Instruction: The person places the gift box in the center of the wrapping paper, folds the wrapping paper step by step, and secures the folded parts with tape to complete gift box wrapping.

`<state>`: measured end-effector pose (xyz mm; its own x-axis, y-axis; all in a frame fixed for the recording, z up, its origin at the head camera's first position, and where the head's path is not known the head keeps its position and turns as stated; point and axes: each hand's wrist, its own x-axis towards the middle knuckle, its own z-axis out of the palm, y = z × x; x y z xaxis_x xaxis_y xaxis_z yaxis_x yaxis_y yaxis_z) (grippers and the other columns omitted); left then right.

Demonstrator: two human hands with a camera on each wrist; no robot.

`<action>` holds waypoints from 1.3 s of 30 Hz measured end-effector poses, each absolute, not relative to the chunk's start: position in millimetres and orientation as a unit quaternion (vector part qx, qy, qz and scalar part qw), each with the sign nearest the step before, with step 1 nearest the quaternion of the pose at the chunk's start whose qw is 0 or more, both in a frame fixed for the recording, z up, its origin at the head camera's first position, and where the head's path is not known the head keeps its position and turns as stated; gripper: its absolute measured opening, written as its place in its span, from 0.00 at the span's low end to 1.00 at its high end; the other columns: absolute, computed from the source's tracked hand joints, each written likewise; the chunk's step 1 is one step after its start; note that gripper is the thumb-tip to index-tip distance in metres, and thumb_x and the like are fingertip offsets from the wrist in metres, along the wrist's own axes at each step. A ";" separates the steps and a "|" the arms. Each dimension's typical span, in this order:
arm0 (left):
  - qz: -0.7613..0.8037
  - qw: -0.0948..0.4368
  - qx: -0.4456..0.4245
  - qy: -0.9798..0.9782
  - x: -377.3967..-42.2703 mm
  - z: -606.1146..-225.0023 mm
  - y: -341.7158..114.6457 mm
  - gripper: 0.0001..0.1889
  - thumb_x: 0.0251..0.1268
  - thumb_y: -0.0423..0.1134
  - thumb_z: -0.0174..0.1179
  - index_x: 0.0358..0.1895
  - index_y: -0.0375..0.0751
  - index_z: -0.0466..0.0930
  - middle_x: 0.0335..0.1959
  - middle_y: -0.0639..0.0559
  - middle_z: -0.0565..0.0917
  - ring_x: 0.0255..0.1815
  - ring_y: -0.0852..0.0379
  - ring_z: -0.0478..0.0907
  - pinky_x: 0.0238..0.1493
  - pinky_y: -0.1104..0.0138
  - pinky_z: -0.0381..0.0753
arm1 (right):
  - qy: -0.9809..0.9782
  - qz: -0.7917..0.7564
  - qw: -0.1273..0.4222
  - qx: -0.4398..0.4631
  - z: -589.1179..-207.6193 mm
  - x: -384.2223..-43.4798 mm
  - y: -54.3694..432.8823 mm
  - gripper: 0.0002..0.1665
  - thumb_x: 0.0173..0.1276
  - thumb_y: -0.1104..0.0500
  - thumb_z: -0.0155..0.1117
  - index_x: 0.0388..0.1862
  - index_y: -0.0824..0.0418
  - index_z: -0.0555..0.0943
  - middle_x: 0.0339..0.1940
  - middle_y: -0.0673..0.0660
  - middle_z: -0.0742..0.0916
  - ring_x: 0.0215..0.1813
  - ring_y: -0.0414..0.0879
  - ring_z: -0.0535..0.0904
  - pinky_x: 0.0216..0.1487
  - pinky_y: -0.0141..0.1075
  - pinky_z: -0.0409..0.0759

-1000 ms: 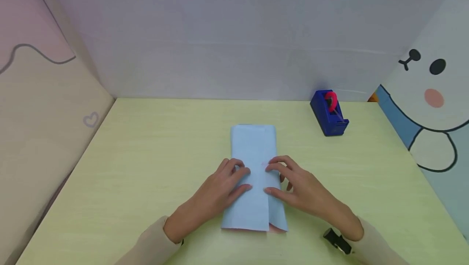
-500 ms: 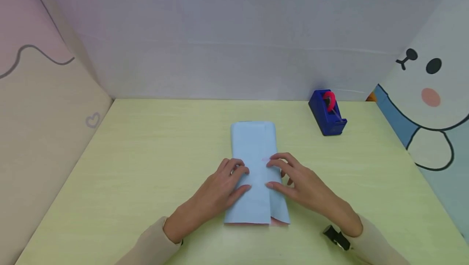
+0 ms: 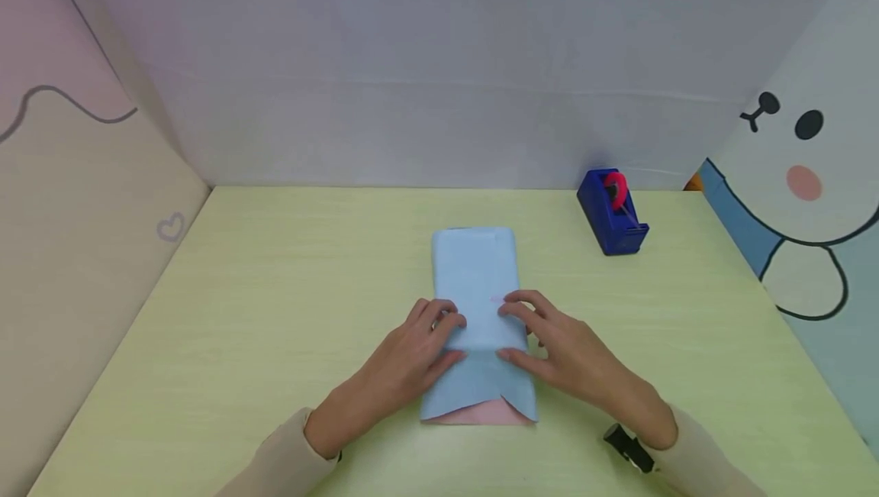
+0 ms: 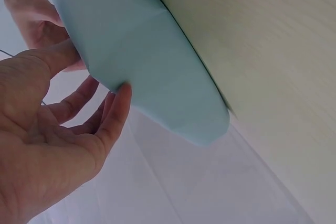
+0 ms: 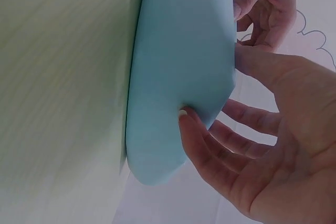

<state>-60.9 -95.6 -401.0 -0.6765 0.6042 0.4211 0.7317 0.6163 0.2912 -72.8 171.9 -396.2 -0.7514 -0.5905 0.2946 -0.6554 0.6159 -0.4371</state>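
A thick package wrapped in light blue paper (image 3: 474, 268) lies lengthwise on the table, its loose paper end toward me. A crease runs across it level with both thumbs. Below that crease the blue flap slopes down, and pink inner paper (image 3: 484, 413) shows under its edge. On the package's left side rests my left hand (image 3: 412, 352), fingertips on top and thumb at the crease. My right hand (image 3: 570, 348) mirrors it on the right. In the wrist views, one finger of the left hand (image 4: 58, 135) and of the right hand (image 5: 283, 145) touches the package's side.
A blue tape dispenser (image 3: 613, 214) with a red-pink roll stands at the back right of the pale table (image 3: 288, 275). Upright panels (image 3: 439, 100) border the back and both sides. A small dark device (image 3: 628, 447) sits below the right wrist.
The package has shifted slightly away from me. Its near flap has bent downward along a crease at the thumbs, and more pink paper shows. Both hands keep nearly the same places.
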 end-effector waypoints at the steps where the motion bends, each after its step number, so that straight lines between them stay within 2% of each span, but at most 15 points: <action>1: -0.224 0.145 -0.377 -0.887 -60.7 -401.6 -95.6 0.21 0.61 0.39 0.75 0.52 0.39 0.77 0.52 0.45 0.77 0.49 0.50 0.72 0.38 0.69 0.83 | -0.896 0.266 0.065 0.349 -396.7 -72.5 171.6 0.31 0.63 0.52 0.79 0.61 0.58 0.78 0.64 0.56 0.79 0.35 0.42 0.83 0.32 0.29 0.81; 8: -0.214 0.157 -0.377 -0.887 -59.5 -404.5 -94.1 0.23 0.57 0.38 0.78 0.52 0.38 0.77 0.52 0.45 0.76 0.49 0.50 0.72 0.38 0.69 0.83 | -0.894 0.249 0.094 0.361 -399.4 -70.7 169.1 0.31 0.61 0.53 0.80 0.59 0.60 0.78 0.62 0.56 0.80 0.31 0.43 0.81 0.28 0.28 0.78; 17: -0.189 0.157 -0.360 -0.900 -58.1 -405.8 -90.6 0.26 0.55 0.38 0.79 0.54 0.39 0.76 0.52 0.45 0.77 0.49 0.49 0.72 0.40 0.68 0.84 | -0.906 0.214 0.108 0.348 -401.3 -65.2 161.7 0.31 0.59 0.53 0.82 0.57 0.62 0.78 0.61 0.57 0.79 0.29 0.39 0.79 0.25 0.26 0.76; 26: -0.176 0.177 -0.352 -0.902 -57.1 -409.2 -85.1 0.31 0.48 0.36 0.83 0.54 0.39 0.75 0.52 0.43 0.78 0.49 0.47 0.72 0.40 0.67 0.84 | -0.915 0.188 0.148 0.326 -405.0 -60.9 154.3 0.33 0.55 0.50 0.84 0.53 0.62 0.78 0.59 0.57 0.79 0.27 0.42 0.79 0.21 0.26 0.72; 34: -0.143 0.194 -0.341 -0.908 -56.1 -413.6 -81.1 0.35 0.42 0.35 0.85 0.55 0.39 0.75 0.53 0.41 0.78 0.50 0.45 0.73 0.42 0.67 0.84 | -0.928 0.154 0.153 0.302 -407.8 -58.7 147.6 0.37 0.51 0.48 0.86 0.52 0.61 0.76 0.58 0.58 0.79 0.27 0.42 0.77 0.18 0.26 0.68; 39: -0.126 0.208 -0.337 -0.910 -56.0 -415.8 -80.3 0.36 0.41 0.35 0.86 0.54 0.38 0.74 0.52 0.41 0.78 0.50 0.45 0.73 0.39 0.67 0.84 | -0.932 0.138 0.156 0.297 -408.4 -57.3 144.3 0.37 0.50 0.49 0.87 0.52 0.61 0.75 0.58 0.58 0.79 0.28 0.43 0.78 0.18 0.28 0.69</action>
